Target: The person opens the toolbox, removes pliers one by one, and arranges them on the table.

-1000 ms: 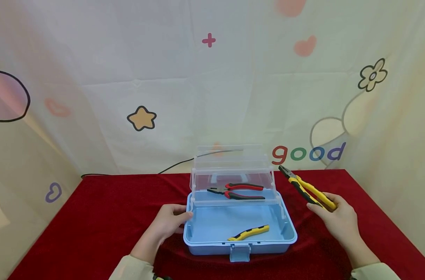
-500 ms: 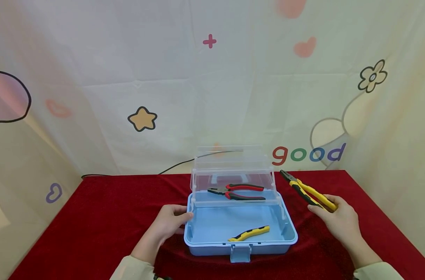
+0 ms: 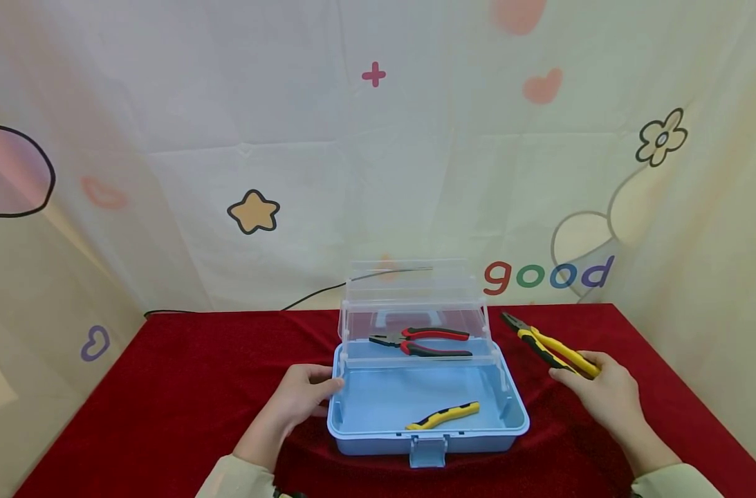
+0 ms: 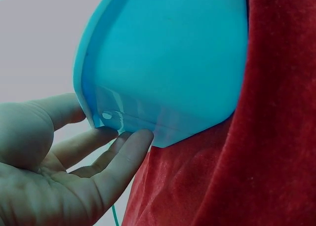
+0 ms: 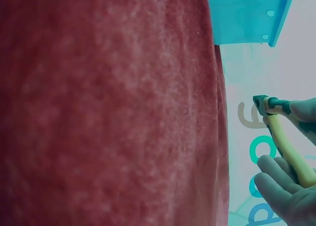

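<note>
A light blue toolbox (image 3: 415, 387) stands with its clear lid raised. My left hand (image 3: 306, 395) grips its left side, thumb over the rim and fingers outside; in the left wrist view the fingers (image 4: 129, 154) lie along the outer wall. Right of the box, my right hand (image 3: 608, 387) holds combination pliers (image 3: 542, 340) by their yellow-and-black handles, which are spread apart. The metal head points up and toward the back left. Inside the box, a yellow-and-black curved handle (image 3: 445, 415) lies near the front wall. Red-and-black pliers (image 3: 421, 342) lie at the back, seen through clear plastic.
The raised clear lid (image 3: 415, 283) leans back behind the box. A latch (image 3: 427, 452) hangs down at the box's front. Dark red cloth (image 3: 197, 387) covers the table, and a printed curtain (image 3: 290, 173) hangs behind. A thin black cable (image 3: 315, 290) runs along the back.
The right hand has tipped the pliers slightly downward, so their head sits lower and a little farther right. The left hand and the toolbox have stayed put.
</note>
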### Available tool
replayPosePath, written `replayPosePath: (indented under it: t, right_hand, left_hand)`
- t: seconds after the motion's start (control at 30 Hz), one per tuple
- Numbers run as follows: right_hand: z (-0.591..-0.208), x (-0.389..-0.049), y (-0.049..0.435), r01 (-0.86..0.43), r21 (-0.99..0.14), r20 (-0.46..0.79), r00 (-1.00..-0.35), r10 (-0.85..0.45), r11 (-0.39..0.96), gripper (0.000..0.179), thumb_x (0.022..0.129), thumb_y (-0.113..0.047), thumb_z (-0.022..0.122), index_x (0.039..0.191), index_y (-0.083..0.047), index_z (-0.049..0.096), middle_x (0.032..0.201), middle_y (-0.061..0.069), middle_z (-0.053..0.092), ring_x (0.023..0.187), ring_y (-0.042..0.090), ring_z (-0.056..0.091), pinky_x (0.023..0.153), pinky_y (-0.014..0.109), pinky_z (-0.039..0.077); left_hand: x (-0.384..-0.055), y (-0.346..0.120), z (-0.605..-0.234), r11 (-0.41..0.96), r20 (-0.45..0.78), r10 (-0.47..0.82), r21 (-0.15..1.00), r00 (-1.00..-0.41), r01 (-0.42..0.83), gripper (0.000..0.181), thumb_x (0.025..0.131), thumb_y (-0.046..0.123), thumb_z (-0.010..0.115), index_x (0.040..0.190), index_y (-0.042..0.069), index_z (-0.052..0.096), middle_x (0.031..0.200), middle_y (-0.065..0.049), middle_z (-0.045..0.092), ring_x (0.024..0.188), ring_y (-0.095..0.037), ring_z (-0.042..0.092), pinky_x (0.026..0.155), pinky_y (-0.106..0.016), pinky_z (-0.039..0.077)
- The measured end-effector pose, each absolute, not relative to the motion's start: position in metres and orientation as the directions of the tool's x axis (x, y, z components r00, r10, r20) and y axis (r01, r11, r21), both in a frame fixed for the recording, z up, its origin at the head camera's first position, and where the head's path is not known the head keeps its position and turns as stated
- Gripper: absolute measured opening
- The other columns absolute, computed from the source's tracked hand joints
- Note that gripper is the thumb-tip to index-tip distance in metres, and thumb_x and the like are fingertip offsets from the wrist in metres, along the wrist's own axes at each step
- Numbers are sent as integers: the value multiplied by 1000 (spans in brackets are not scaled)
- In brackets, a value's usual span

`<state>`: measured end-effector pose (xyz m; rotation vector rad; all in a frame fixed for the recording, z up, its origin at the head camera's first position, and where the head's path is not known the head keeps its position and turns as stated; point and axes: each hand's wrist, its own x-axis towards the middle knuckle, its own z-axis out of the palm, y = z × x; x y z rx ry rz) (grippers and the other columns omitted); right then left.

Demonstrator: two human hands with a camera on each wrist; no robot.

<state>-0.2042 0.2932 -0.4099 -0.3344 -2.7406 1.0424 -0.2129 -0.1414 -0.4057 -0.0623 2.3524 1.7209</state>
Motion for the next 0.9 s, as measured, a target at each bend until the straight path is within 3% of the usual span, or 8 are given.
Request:
replayPosePath:
  t: [0.9]
  right_hand:
    - [-410, -208, 311, 204, -644, -18, -968, 252, 737, 81, 82, -49, 67, 130, 12, 42, 118, 31, 51, 95, 33, 47, 62, 25, 43]
  left_hand:
    - [-213, -142, -407, 314, -199, 99, 936, -975, -159, 41, 90, 14, 64, 123, -8, 56, 112, -21, 64, 87, -23, 68, 70, -41, 59]
